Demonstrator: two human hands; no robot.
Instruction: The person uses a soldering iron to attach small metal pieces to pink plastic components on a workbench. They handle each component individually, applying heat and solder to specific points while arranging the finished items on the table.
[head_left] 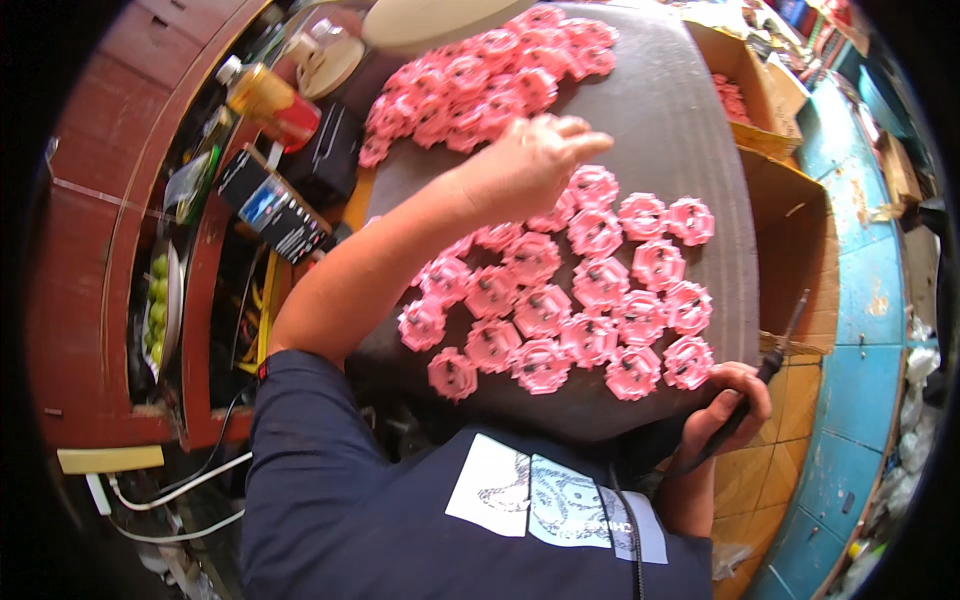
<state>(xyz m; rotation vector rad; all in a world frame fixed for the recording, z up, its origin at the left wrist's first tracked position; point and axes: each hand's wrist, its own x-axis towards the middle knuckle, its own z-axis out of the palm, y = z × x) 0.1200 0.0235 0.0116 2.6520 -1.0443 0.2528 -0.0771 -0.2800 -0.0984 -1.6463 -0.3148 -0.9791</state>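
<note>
At one o'clock in your view, your left hand (545, 160) is above the dark table (665, 110), its fingers partly bent and blurred; whether they pinch anything, I cannot tell; at four o'clock, by the table's edge, your right hand (738, 405) is closed around a black-handled tool (768, 367), its thin metal tip pointing toward one o'clock; the pink parts (541, 310) lie spread from the centre toward three o'clock; at twelve, beyond your left hand, sits a pink heap (470, 85) of similar pieces.
</note>
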